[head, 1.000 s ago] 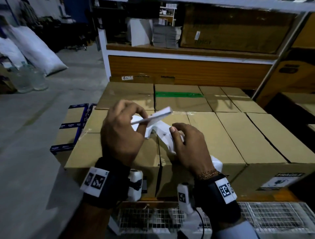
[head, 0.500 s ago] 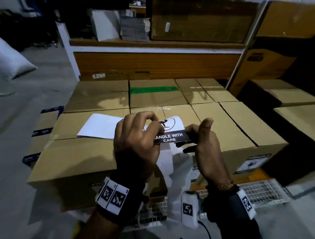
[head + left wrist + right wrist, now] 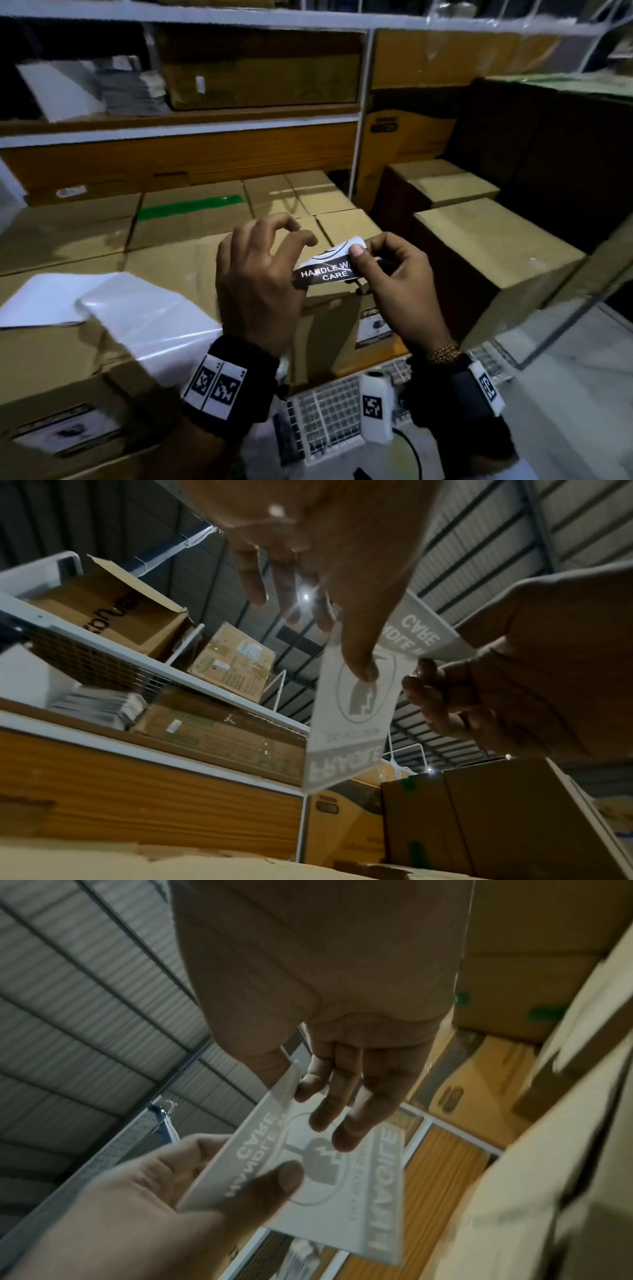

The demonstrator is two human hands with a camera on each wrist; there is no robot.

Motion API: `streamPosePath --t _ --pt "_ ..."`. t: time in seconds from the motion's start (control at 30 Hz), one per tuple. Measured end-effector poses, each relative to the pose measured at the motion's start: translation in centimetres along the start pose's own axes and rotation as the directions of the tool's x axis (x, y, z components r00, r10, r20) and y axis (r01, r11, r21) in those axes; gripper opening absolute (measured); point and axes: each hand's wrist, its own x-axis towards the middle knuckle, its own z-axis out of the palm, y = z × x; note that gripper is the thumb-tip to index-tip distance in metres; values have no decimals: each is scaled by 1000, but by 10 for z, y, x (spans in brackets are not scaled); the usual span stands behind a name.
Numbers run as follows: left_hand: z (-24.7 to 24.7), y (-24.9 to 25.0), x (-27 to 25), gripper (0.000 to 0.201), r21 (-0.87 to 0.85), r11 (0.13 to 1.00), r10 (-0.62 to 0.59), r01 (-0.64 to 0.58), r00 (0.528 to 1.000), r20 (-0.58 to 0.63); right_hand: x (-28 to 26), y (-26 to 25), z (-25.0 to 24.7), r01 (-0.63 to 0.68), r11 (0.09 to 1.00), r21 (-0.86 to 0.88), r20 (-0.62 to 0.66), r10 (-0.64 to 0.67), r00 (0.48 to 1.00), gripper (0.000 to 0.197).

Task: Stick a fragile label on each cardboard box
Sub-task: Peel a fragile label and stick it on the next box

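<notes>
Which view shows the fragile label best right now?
Left wrist: the fragile label hangs nearly full length, backlit, its print mirrored. The right wrist view shows it blurred and partly finger-covered. The head view shows only its curled "HANDLE WITH CARE" end.

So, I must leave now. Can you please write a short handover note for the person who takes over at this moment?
Left hand: thumb under the fragile label, pinching its left end.
Right hand: pinching the label's right end.
Label: in the air above the cardboard boxes, sticky side down, not yet stuck.
Backing sheets: lying on the near left box.
Done: two near boxes show a stuck label on their front faces.
Left: stick this label on an unlabelled box, then the others.
</notes>
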Motion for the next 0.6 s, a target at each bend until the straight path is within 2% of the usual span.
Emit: streamPosePath --t 0.13,0.2,0.27,0.33,0.37,0.43,0.47,0.5,0.53,0.57,0.6 --pt "32 49 8 52 -52 997 -49 59 985 164 9 5 -68 24 1000 -1 -25 -24 999 10" --pt "47 73 12 63 -115 983 -116 146 966 231 11 4 -100 41 999 31 -5 -41 999 7" --pt "67 94 16 70 -263 927 -199 269 943 265 10 3 -131 74 995 73 26 -76 997 5" --pt "87 112 23 70 -458 773 -295 438 888 352 11 7 -157 78 994 71 52 -82 995 6" --pt "97 122 28 64 -534 649 -345 541 836 427 12 11 -171 67 996 56 56 -70 996 8" --pt "113 140 40 46 -613 338 -416 714 698 583 16 20 -196 48 999 14 52 -49 997 12" --pt "120 147 46 39 -621 184 -426 762 631 648 18 25 -205 36 999 -5 42 -36 998 15" --pt "127 153 52 33 -624 62 -423 779 587 691 21 32 -215 18 1000 -21 30 -17 999 16" --pt "136 158 57 29 -631 -7 -414 776 572 708 26 38 -225 -8 999 -34 18 9 1000 18" --pt "145 161 63 29 -640 -25 -400 768 579 710 30 45 -234 -35 998 -51 7 36 999 19" --pt "155 166 68 34 -649 -4 -384 760 598 703 36 53 -243 -61 995 -77 -7 61 998 20"
